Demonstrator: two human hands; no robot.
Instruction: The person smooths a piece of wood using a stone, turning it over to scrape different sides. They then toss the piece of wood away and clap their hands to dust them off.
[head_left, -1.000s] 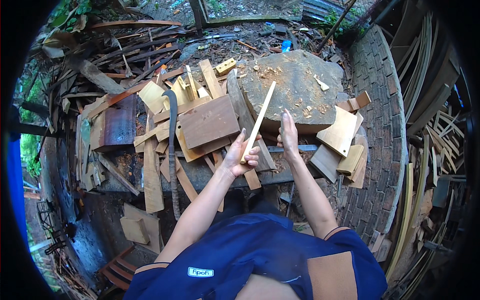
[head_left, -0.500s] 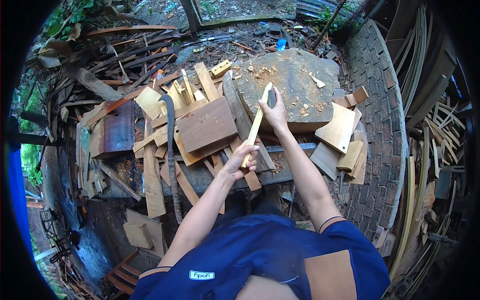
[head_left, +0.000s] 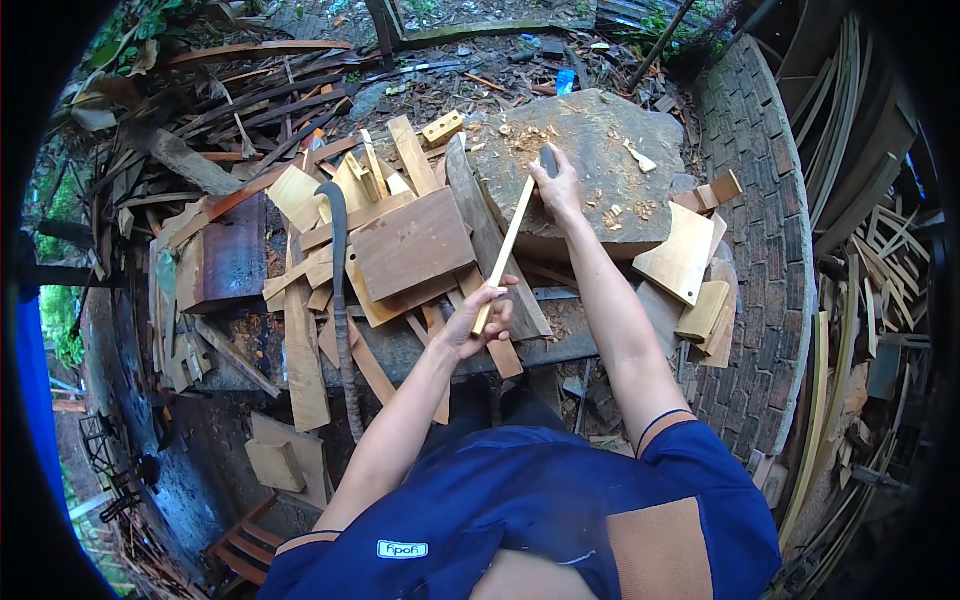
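- Narrow wooden strip (head_left: pixel 504 255): pale, straight, held aslant at the centre of the frame; lower end in the left hand, upper end just beside the right hand and over the edge of the stump.
- Left hand (head_left: pixel 467 326): centre of the frame, palm partly upturned, fingers curled closed about the strip's lower end.
- Right hand (head_left: pixel 562 192): right of upper centre, over the stump; thumb and fingers closed on a dark round-ended piece; whether it meets the strip cannot be told.
- Dark round-ended piece (head_left: pixel 548 160): mostly covered by the right hand; exact kind unclear.
- Tree stump (head_left: pixel 640 205): broad, grey-topped, upper centre-right; bears scattered wood shavings (head_left: pixel 614 214).
- Hooked blade (head_left: pixel 338 235): dark, curved at the tip, left of centre, long handle (head_left: pixel 348 375) pointing down the frame.
- Rectangular wooden block (head_left: pixel 415 245): brown, left of centre, lying upon paler offcuts.
- Drilled block (head_left: pixel 443 127): small, yellow, row of holes, upper centre.
- Board with one hole (head_left: pixel 678 252): pale, right of centre, near the stump.
- Thick offcut (head_left: pixel 703 310): yellowish, just below that board.
- Brick wall (head_left: pixel 755 230): curved by the lens, right side.
- Scrap timber heap (head_left: pixel 265 115): dark lengths, upper left.
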